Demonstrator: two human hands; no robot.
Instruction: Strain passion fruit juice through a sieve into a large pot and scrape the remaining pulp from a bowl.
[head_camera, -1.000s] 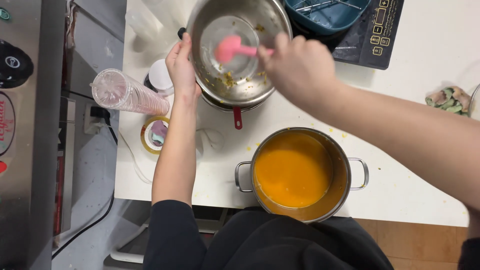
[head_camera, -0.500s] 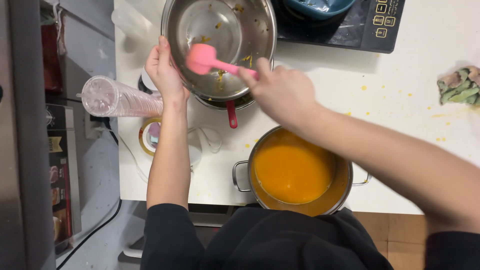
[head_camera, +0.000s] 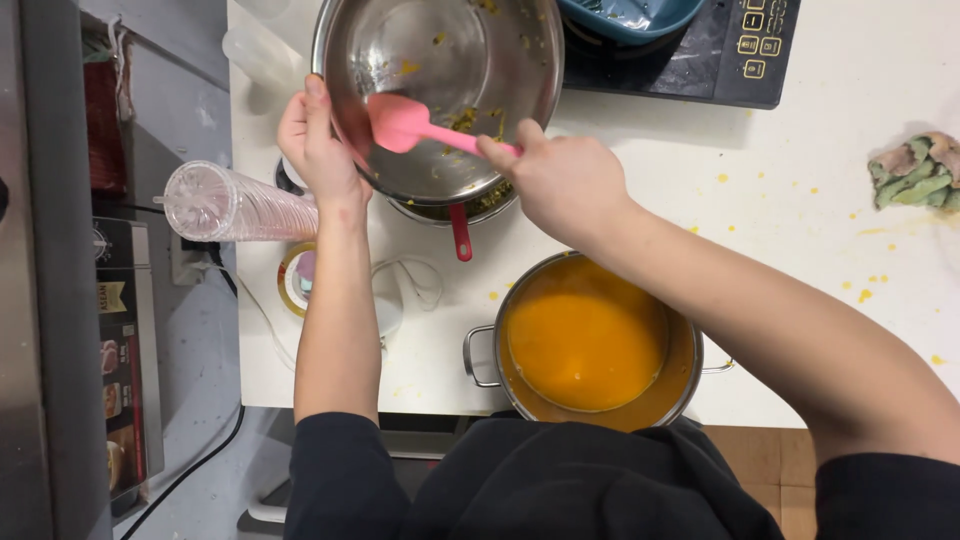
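The left hand (head_camera: 318, 150) grips the rim of the steel bowl (head_camera: 440, 60), which sits tilted over a red-handled pan (head_camera: 458, 225). The right hand (head_camera: 565, 185) clasps a pink spatula (head_camera: 405, 122), blade inside the bowl. A pot (head_camera: 585, 340) of orange soup stands nearer the person.

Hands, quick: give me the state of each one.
Left hand: closed on the rim of the round steel bowl.
Right hand: closed on the pink silicone spatula.

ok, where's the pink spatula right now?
Head view, top centre: pink spatula inside the steel bowl, held by the right hand; left hand grips the rim.
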